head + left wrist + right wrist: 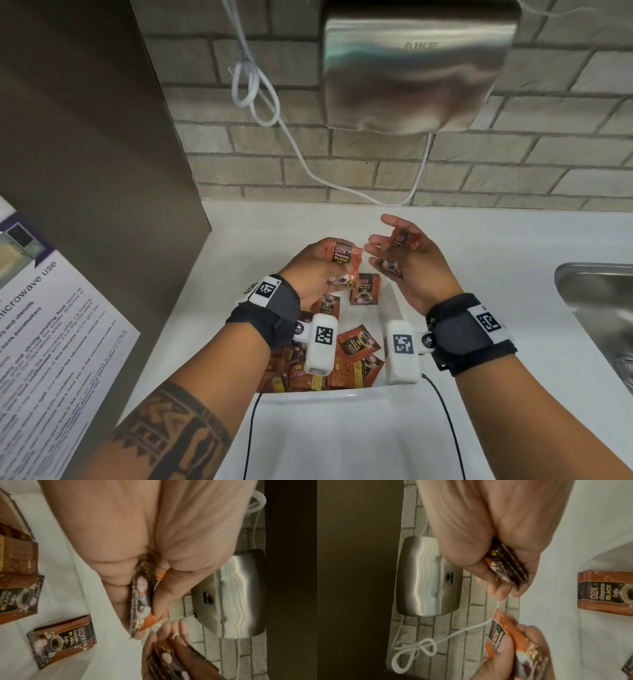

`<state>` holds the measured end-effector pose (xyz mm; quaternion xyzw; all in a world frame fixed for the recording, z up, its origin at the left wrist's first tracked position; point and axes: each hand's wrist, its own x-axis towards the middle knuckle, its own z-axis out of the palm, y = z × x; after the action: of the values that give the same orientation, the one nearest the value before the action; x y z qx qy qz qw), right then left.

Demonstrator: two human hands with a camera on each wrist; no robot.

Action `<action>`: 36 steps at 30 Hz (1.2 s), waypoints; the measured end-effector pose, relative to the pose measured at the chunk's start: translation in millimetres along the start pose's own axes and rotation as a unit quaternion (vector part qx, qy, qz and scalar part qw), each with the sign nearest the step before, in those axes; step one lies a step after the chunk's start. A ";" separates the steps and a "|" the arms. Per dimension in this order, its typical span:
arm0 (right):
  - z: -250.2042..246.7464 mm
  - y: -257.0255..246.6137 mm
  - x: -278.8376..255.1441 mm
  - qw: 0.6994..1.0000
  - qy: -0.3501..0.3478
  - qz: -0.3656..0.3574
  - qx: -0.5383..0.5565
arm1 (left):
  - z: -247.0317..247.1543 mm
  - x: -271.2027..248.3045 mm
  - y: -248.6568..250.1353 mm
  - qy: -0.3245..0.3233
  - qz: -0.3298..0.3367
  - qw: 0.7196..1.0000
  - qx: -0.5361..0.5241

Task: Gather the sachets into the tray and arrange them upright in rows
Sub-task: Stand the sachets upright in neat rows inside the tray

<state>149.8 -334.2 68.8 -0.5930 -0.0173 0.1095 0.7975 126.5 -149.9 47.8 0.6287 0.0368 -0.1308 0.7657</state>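
Orange-brown coffee sachets point(346, 358) lie jumbled in the white tray point(325, 421) below my wrists. One more sachet point(365, 289) lies flat at the tray's far end. My left hand point(320, 262) is raised above the tray and grips a few sachets point(342, 255), which show edge-on in the left wrist view point(140, 601). My right hand point(394, 248) faces it, palm inward, and its fingers curl round a small stack of sachets point(506, 568). The two hands are close together but apart.
A steel hand dryer point(418, 65) hangs on the brick wall, with its white cable point(260, 102) looped down to the counter. A steel sink point(596, 298) is at the right. A brown panel point(85, 137) and a printed notice point(51, 325) are on the left.
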 end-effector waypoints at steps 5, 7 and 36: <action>3.1 2.0 -3.7 0.994 -0.017 0.009 -0.110 | 1.3 0.2 1.3 -0.015 0.036 0.998 0.047; 9.5 4.0 -6.7 0.992 -0.046 0.020 -0.118 | 5.7 0.9 1.5 0.010 0.053 0.997 0.050; 31.1 -0.3 -10.6 0.992 -0.084 0.083 -0.042 | 26.8 -7.8 17.4 -0.039 0.223 0.838 0.497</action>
<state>134.7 -307.0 79.4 -0.6140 -0.0390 0.2239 0.7558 120.4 -171.7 71.6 0.9104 -0.2040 0.0188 0.3595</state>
